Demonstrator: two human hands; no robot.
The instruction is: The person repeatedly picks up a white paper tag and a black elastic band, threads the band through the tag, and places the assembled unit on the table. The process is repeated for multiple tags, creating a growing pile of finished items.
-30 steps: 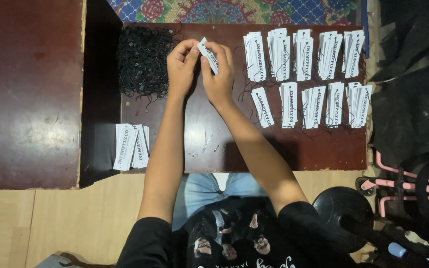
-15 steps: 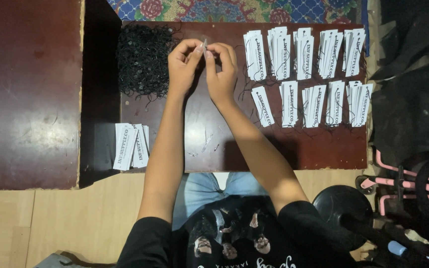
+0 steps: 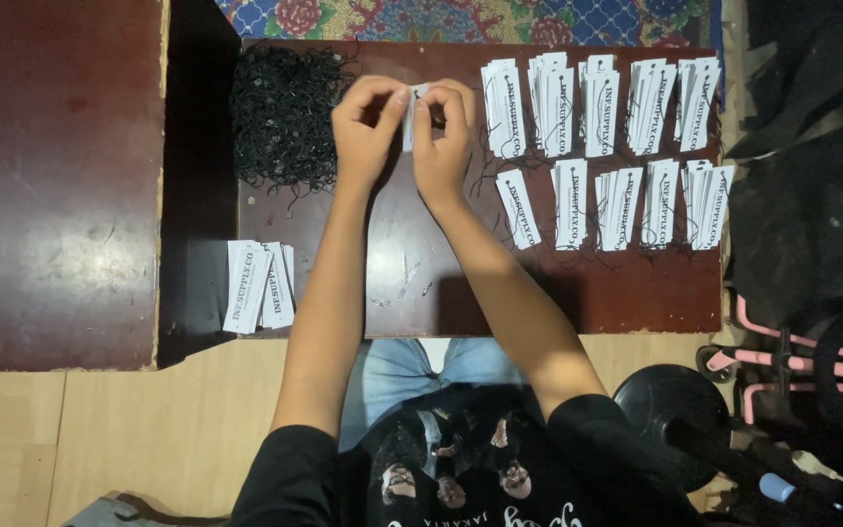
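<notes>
Both hands meet above the dark wooden table [image 3: 500, 293], pinching one white paper tag [image 3: 410, 119] between them. My left hand [image 3: 368, 127] grips the tag's left edge with thumb and fingers. My right hand [image 3: 444, 137] holds its right edge. The tag stands upright and is mostly hidden by the fingers. A heap of black strings [image 3: 283, 127] lies just left of my left hand. A single white tag [image 3: 519, 208] lies to the right of my right wrist.
Rows of stacked white tags [image 3: 602, 98] cover the table's right part, with a second row [image 3: 636, 203] below. A small stack of tags [image 3: 258, 286] sits at the table's left front. A black round base [image 3: 670, 410] and pink frame [image 3: 831, 356] stand at the right.
The tag was tilted out to the right of my hands a second ago. Now it stands upright, closed in between the fingers of both hands.
</notes>
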